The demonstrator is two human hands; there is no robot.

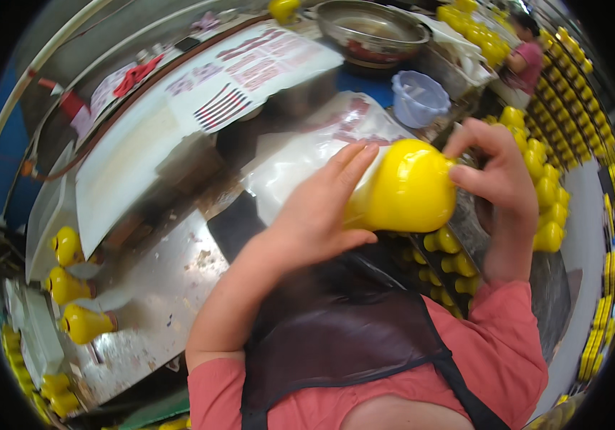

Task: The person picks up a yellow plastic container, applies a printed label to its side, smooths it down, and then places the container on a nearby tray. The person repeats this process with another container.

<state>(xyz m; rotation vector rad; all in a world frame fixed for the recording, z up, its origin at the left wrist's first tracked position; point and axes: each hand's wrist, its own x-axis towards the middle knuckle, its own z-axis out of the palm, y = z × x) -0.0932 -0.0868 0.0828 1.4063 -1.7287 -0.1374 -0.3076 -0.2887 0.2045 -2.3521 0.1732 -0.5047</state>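
A glossy yellow gourd-shaped vase (pixel 415 186) lies on its side in the air in front of my apron. My left hand (pixel 314 208) is wrapped around its left part, fingers over the top and thumb below. At the vase's right end, the bent thumb and index finger of my right hand (pixel 497 161) pinch a small yellow nub. Beneath the vase, a clear plastic sheet (pixel 278 175) bears reddish printed patches.
A white board (pixel 142 136) holds dark strips and pinkish cut pieces. Behind stand a wide metal basin (pixel 372 36) and a pale blue bucket (pixel 420 100). Yellow vases (pixel 87 324) stand at left; racks (pixel 573 107) of more fill the right. Another person (pixel 522 61) sits at far right.
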